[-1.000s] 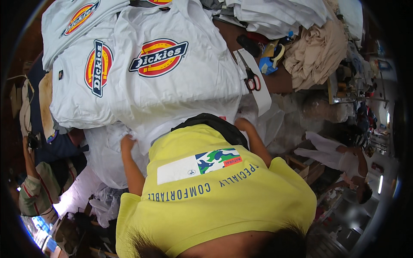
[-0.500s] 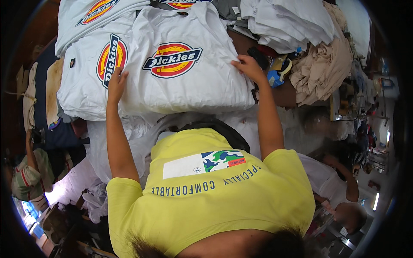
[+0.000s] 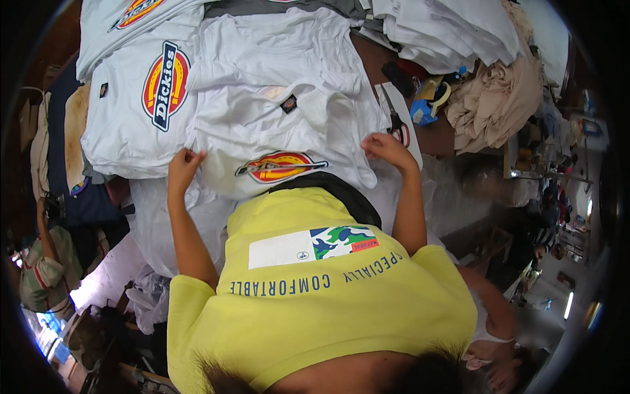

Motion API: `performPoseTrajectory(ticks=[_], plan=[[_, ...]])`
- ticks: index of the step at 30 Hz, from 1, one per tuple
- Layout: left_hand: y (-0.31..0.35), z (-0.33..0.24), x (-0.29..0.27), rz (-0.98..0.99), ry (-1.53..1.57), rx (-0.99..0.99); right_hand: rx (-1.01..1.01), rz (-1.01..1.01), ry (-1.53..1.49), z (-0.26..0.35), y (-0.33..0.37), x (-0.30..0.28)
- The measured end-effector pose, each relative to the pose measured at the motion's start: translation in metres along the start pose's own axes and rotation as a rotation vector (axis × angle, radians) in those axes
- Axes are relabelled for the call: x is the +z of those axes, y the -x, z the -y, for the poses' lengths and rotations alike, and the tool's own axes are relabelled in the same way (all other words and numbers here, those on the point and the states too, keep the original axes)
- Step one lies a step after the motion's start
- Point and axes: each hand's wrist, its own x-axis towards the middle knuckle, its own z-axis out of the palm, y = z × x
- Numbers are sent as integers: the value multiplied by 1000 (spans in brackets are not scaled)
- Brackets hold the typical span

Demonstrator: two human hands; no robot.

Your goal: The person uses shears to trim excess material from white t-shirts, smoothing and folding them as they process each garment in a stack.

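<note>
A white T-shirt (image 3: 230,125) with a red and yellow oval print lies in front of me. Its upper part is folded back toward me, and the print hangs at the near edge, partly creased. At its left side, my left hand (image 3: 186,169) is closed in a pinch on the fabric. My right hand (image 3: 391,151) pinches the opposite side near a pair of scissors (image 3: 398,123). Between the hands, the neckline with a small dark label (image 3: 289,104) faces up. Behind it lies more white cloth (image 3: 282,46), a smooth layer of shirt.
Another printed white shirt (image 3: 125,125) lies at the left. A white garment pile (image 3: 446,33), a beige cloth heap (image 3: 495,108) and a blue tape dispenser (image 3: 425,111) are at the right. Clear plastic sheeting (image 3: 157,217) hangs at the near edge. Other people sit on both sides.
Both hands have come toward me, drawing the shirt's upper part down with them. The print moved from the middle to the near edge. The scissors at the right have come into sight.
</note>
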Motion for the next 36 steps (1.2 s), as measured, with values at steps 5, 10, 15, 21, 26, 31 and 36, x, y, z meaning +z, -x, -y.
performPoseTrajectory(ticks=[5, 10, 15, 21, 26, 31, 36], plan=[[-5, -67, 1, -376, -167, -61, 78, -104, 409, 70, -39, 35], [-56, -62, 35, -556, -316, 550, -351, -217, -299, 69, -86, 83], [-36, -88, 27, 93, 575, 182, -473, 7, -1128, 68, -67, 71], [51, -37, 71, 908, 1748, -401, -206, -58, -988, 29, 31, 37], [85, -2, -2, 626, 1993, -86, -423, -329, -991, 24, 131, 12], [79, -84, -41, 375, 1554, 443, -629, -240, -886, 90, 137, 9], [-42, -76, -13, 175, 1063, 31, -185, -436, 177, 60, -47, -23]])
